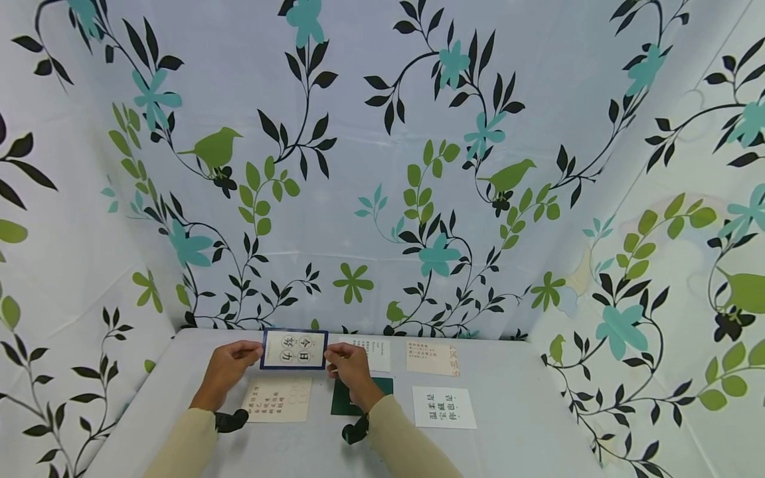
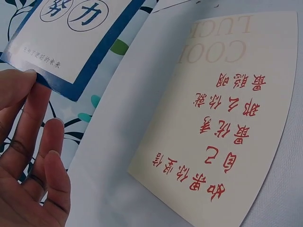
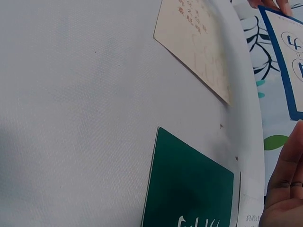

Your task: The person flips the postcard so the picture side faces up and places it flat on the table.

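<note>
A blue-bordered card [image 1: 294, 348] with large Chinese characters in circles is held up above the back of the table. My left hand [image 1: 222, 373] pinches its left edge between thumb and fingers, the other fingers loosely bent in the left wrist view. At the opposite edge, my right hand [image 1: 354, 372] pinches the card. Below the left hand lies a cream card [image 2: 218, 109] with red characters, flat on the table. A dark green card [image 3: 189, 184] lies under the right hand, partly covered by it in the head view.
On the white table [image 1: 514, 425] a white card [image 1: 445, 407] with black characters lies at the right. Behind it is a pale cream card [image 1: 433, 358], and another white card [image 1: 378, 356] sits behind the right hand. Leaf-patterned cloth [image 1: 370, 199] hangs around the back and sides.
</note>
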Available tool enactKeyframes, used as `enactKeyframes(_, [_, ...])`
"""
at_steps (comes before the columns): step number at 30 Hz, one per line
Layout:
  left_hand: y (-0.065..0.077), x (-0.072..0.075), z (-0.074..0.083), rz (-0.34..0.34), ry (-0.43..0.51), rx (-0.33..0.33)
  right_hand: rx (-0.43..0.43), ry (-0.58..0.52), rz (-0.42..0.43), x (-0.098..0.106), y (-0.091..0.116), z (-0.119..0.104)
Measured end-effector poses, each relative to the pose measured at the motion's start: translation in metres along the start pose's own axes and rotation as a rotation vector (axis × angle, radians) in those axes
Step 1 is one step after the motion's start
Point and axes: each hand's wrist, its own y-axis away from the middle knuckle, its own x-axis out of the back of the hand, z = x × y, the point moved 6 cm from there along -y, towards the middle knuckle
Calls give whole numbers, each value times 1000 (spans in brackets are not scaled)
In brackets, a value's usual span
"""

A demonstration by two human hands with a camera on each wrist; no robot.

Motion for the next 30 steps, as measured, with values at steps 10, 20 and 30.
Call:
enactKeyframes(10, [-3,3,-3,2,14,4,-9,-5,-12,-1,-1,1])
enactKeyframes(20, [-2,1,-6,9,6,2,2,-46,-37,0,-1,1])
enactKeyframes(30, [0,1,-7,10,22,27,28,-42,-32,0,3,-2])
